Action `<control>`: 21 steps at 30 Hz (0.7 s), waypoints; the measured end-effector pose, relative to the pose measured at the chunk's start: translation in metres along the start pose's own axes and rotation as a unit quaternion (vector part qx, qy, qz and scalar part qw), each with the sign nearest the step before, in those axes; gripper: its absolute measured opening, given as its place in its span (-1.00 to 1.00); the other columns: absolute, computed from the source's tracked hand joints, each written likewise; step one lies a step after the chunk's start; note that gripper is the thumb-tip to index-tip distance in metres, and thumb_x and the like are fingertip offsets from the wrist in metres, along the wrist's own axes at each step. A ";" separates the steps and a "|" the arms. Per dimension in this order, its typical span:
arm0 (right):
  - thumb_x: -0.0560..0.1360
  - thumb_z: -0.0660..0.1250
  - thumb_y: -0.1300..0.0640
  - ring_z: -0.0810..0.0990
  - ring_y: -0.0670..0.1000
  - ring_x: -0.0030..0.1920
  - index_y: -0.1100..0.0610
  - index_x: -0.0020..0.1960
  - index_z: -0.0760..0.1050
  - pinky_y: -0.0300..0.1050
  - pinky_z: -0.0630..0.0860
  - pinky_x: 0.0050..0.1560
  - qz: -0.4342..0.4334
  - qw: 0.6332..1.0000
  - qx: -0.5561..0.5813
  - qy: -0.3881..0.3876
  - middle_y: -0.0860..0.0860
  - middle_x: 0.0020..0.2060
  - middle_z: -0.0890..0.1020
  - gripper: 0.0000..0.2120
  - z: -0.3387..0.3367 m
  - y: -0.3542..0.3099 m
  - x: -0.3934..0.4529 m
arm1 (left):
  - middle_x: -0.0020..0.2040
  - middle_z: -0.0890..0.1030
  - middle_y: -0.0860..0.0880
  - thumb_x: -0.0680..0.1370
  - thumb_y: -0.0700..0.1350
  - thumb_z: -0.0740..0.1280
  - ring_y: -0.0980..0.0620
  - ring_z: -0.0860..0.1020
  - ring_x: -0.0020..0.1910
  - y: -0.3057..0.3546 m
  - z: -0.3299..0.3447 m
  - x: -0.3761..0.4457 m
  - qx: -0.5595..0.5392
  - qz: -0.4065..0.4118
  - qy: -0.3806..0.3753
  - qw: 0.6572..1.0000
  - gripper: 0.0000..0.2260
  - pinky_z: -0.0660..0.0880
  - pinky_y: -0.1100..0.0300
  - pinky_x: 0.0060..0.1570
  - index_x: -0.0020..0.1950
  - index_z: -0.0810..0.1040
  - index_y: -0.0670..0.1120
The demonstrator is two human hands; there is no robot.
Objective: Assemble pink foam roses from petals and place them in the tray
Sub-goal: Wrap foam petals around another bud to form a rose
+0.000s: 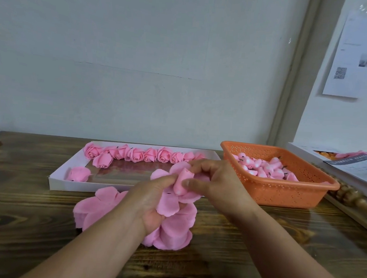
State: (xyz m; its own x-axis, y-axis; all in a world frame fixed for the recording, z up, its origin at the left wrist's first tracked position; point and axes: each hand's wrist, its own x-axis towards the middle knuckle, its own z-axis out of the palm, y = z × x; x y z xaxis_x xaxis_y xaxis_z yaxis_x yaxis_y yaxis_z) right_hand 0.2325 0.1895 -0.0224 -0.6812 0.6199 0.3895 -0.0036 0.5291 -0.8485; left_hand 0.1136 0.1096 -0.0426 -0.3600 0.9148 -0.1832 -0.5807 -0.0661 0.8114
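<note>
Above the table's middle, my left hand (150,203) holds a flat pink foam petal sheet (167,204), and my right hand (210,181) pinches a pink foam bud (182,181) against it. Two stacks of pink petal sheets lie on the wood under my hands, one on the left (94,208) and one below (172,230). Behind them, the white tray (55,179) holds a back row of several finished pink roses (134,154), plus one more rose (78,174) near its front left corner.
An orange perforated basket (282,194) full of pink buds stands to the right of the tray. Farther right are a carved wooden frame (346,196), a white box with papers (357,168), and a sheet pinned to the wall (354,63). The dark wooden table (23,215) ends at a pale wall.
</note>
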 end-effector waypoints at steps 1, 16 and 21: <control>0.36 0.43 0.40 0.61 -0.02 -0.20 0.31 -0.12 0.61 -0.09 0.57 -0.11 0.003 1.000 -0.009 0.003 0.18 -0.13 0.67 -0.89 0.001 0.000 0.000 | -0.22 0.68 -0.17 0.55 -0.26 0.31 -0.05 0.66 -0.26 -0.001 0.000 0.001 -0.004 0.001 0.026 1.000 -0.90 0.60 0.11 -0.30 -0.01 0.60 -0.24; 0.36 0.47 0.36 0.55 0.11 -0.21 0.23 -0.08 0.58 0.05 0.53 -0.11 0.057 0.998 0.001 -0.036 0.22 -0.19 0.61 -0.83 -0.003 0.003 0.010 | -0.20 0.60 -0.20 0.46 -0.38 0.29 -0.08 0.61 -0.17 -0.010 -0.002 -0.009 0.081 0.056 0.048 0.994 -0.91 0.56 0.01 -0.07 -0.10 0.58 -0.32; 0.34 0.49 0.36 0.49 0.11 -0.20 0.16 -0.22 0.51 0.07 0.45 -0.12 0.061 0.997 0.018 -0.041 0.22 -0.22 0.54 -0.81 -0.009 0.003 0.011 | -0.26 0.58 -0.17 0.44 -0.38 0.35 -0.06 0.58 -0.23 -0.009 -0.002 -0.010 0.102 0.057 0.041 0.992 -0.92 0.51 0.05 -0.14 -0.21 0.59 -0.25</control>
State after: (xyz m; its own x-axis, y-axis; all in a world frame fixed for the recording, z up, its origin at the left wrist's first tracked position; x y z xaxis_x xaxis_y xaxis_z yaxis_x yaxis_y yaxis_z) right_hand 0.2320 0.2031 -0.0176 -0.7355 0.6287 0.2525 0.0587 0.4305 -0.9007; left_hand 0.1210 0.1000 -0.0496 -0.4783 0.8698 -0.1213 -0.3759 -0.0779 0.9234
